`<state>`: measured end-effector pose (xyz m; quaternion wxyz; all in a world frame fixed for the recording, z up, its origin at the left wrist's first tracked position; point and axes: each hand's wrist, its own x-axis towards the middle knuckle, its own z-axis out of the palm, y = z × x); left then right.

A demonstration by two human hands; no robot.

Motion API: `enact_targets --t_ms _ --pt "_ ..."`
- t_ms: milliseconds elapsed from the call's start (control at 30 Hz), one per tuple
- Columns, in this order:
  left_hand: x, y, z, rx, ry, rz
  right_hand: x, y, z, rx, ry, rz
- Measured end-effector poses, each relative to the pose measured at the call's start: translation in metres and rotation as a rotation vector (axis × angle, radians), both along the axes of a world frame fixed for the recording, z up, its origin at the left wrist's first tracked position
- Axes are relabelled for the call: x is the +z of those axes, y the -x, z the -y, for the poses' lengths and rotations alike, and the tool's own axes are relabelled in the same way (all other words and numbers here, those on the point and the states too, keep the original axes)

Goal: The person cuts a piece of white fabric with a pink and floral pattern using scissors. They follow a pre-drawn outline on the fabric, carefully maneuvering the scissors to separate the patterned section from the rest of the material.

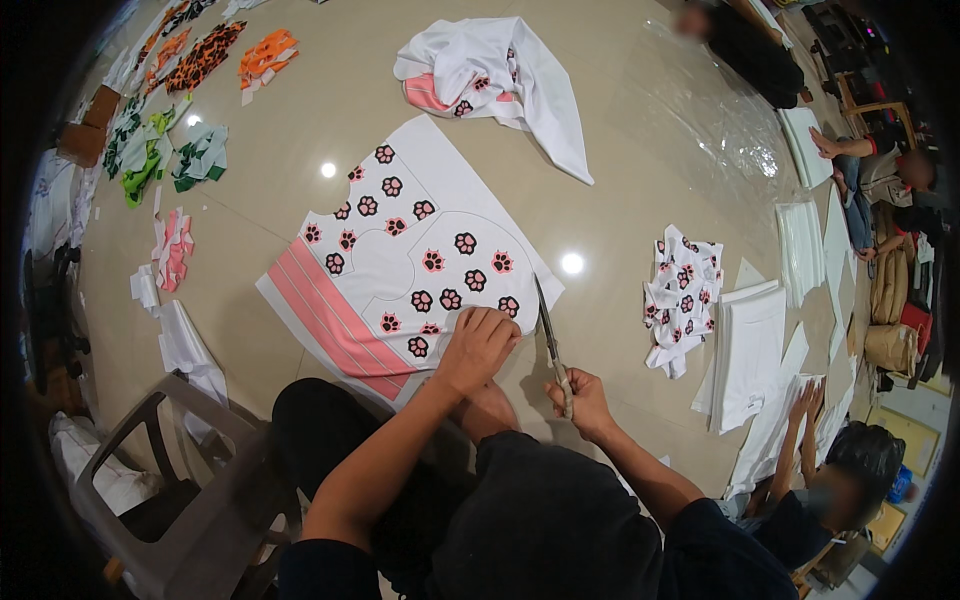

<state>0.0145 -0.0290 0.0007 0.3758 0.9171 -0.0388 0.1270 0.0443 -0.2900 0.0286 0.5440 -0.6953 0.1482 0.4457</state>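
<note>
A white fabric panel (440, 262) with pink and black paw prints and a pink striped band lies spread on the floor in front of me. Thin outlines of shapes are printed on it. My left hand (478, 345) is closed on its near edge, fingers curled over the cloth. In my right hand (582, 402) are scissors (549, 345) with wrapped-looking handles, their blades pointing away from me at the panel's right side. The cloth's edge meets the blades there. How far apart the blades are is hard to make out.
Crumpled paw-print cloth (500, 75) lies beyond the panel. To the right are cut paw-print pieces (685, 290), stacked white sheets (750, 350) and clear plastic (720, 120). Colourful scraps (205, 55) and a chair (180, 500) are at left. Several people work along the right side.
</note>
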Motion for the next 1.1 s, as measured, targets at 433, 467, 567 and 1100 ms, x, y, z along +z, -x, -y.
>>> enact_targets --t_ms 433,467,567,1100 --pt "0.002 0.000 0.000 0.027 0.032 0.013 0.003 -0.008 0.011 0.050 -0.009 -0.003" --pt "0.002 0.000 0.000 0.029 0.029 0.022 0.003 -0.010 0.010 0.057 -0.014 0.002" --pt "0.003 0.000 -0.001 0.030 0.019 0.043 0.000 -0.016 0.006 0.094 0.000 0.037" --pt "0.001 0.000 -0.002 0.022 0.015 0.045 -0.002 -0.025 0.007 0.081 -0.022 0.022"
